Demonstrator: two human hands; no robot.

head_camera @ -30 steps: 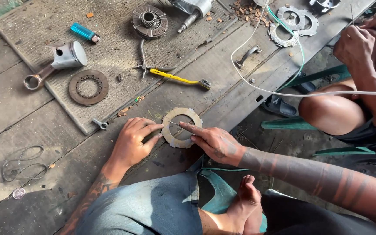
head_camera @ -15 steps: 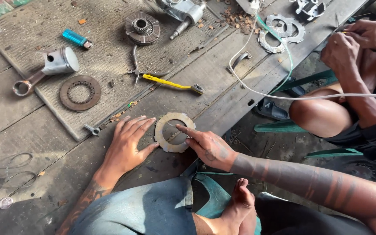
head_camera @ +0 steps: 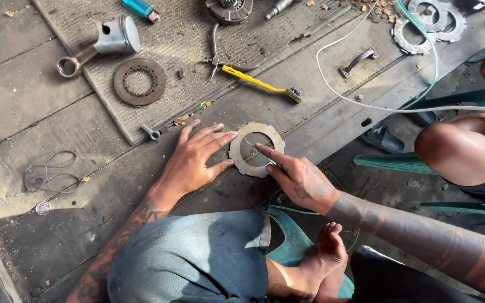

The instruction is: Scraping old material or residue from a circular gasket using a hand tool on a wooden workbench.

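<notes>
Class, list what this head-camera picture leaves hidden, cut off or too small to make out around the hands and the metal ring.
- Metal ring: its near rim is covered by the right hand; head view.
- Thin tool in that hand: too small to identify.
- Left hand: its palm side lies hidden against the boards.
- Round part: cut off by the top edge.

Dull, rusty metal ring plate (head_camera: 256, 149) lies on rough, worn wooden planks (head_camera: 23, 95).
</notes>
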